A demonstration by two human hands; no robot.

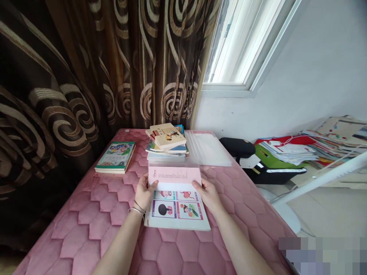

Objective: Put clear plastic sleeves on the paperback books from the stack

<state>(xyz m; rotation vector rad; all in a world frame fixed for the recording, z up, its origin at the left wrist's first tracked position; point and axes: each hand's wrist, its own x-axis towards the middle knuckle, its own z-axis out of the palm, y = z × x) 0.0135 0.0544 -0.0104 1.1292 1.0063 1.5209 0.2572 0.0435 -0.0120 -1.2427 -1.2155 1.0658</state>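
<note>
In the middle lies a picture book (177, 223) with four-panel-style cartoon drawings in coloured frames. Across its upper part is a pale pink printed sheet or flap (174, 173), with clear plastic showing at its far edge. My left hand (145, 193) grips the left side, thumb on top near the pink part, fingers mostly hidden. On the opposite side my right hand (210, 194) holds the edge in the same way, thumb on top. A ring-like bracelet (136, 210) circles my left wrist. Whether the pink part belongs to the book, I cannot tell.
Just beyond stands an untidy stack of books (169, 139). Clear plastic sheets (209, 149) lie to its right, and a green-edged book (115, 156) to its left. All rest on a pink quilted surface (114, 214). A black chair armrest (237, 146) and piled papers (283, 151) are at right.
</note>
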